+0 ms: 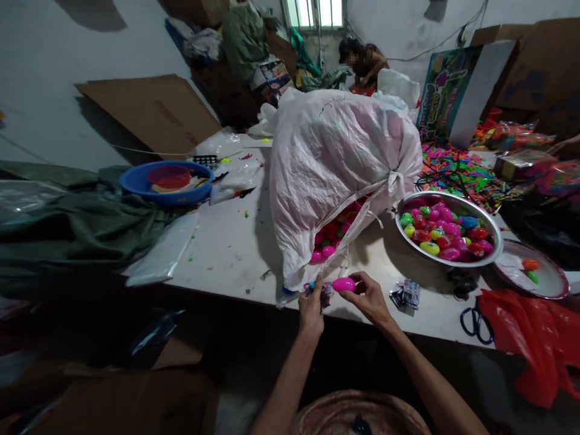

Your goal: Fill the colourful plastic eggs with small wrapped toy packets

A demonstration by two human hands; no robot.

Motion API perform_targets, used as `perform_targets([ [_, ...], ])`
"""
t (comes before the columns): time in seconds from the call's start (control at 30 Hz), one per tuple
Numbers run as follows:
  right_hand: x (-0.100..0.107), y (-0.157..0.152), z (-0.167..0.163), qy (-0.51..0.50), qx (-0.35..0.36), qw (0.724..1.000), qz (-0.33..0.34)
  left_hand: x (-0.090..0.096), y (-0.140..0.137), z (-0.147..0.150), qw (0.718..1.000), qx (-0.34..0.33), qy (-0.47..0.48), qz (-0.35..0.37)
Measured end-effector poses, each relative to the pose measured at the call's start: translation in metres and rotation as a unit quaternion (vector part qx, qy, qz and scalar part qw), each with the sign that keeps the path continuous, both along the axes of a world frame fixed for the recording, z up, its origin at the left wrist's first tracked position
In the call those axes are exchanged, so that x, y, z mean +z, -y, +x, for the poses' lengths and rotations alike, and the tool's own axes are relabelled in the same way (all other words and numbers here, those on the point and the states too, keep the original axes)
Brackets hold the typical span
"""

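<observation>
White walls (45, 63) close in a dim room, with a barred window (316, 13) cut off by the top edge. The pale desk (226, 254) spans the middle, much of it hidden under a bulging white sack (335, 151), which also blocks the view of the lower body of a person (371, 63) at the back. A dark green cloth (90, 232) runs out of view on the left; its folds are hard to make out. Beyond it leans a cardboard sheet (154, 115). At the right, a red plastic bag (534, 338) hangs over the desk's edge, beside scissors (476, 317) whose blades I cannot make out. A metal bowl (415, 246) heaped with coloured eggs (448, 226) stands right of the sack; the lower eggs are buried. More show through the sack's torn opening, most of them covered. In front of that opening, the left hand (312, 308) is closed around crinkled shiny packets (325, 293), partly hidden by its fingers. Small sachets (406, 295) lie near the right hand (371, 298), which pinches a pink egg (343, 284) just beside those packets.
</observation>
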State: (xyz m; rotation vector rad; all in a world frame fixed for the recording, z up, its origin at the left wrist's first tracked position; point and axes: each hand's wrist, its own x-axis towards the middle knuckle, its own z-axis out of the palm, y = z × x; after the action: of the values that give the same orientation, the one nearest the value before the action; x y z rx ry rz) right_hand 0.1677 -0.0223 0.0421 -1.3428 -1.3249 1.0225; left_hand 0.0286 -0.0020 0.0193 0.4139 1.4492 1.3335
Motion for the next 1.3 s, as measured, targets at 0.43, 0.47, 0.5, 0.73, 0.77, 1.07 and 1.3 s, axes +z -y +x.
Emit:
perform_targets([
  [0.43, -0.012, 0.000, 0.005, 0.115, -0.041, 0.990, 0.071, 0.001, 0.007, 0.011, 0.988, -0.092, -0.107, 0.070],
  [0.47, -0.012, 0.001, 0.006, 0.095, -0.045, 0.992, 0.065, 0.001, 0.008, 0.012, 0.987, -0.098, -0.106, 0.069],
  [0.5, -0.013, 0.002, 0.007, 0.068, -0.043, 0.995, 0.056, 0.000, 0.008, 0.013, 0.988, -0.102, -0.099, 0.063],
  [0.73, -0.013, 0.012, 0.011, -0.036, -0.049, 0.998, -0.031, -0.002, 0.006, 0.019, 0.995, -0.097, -0.026, 0.018],
  [0.77, -0.013, 0.012, 0.012, -0.054, -0.054, 0.996, -0.039, -0.002, 0.006, 0.021, 0.995, -0.091, -0.026, 0.020],
  [1.07, -0.012, 0.010, 0.017, -0.163, -0.042, 0.982, -0.086, -0.007, 0.011, 0.030, 0.992, -0.113, -0.029, 0.043],
  [1.3, -0.021, 0.013, 0.022, -0.306, -0.021, 0.939, -0.155, -0.003, 0.009, 0.037, 0.984, -0.147, 0.094, 0.026],
])
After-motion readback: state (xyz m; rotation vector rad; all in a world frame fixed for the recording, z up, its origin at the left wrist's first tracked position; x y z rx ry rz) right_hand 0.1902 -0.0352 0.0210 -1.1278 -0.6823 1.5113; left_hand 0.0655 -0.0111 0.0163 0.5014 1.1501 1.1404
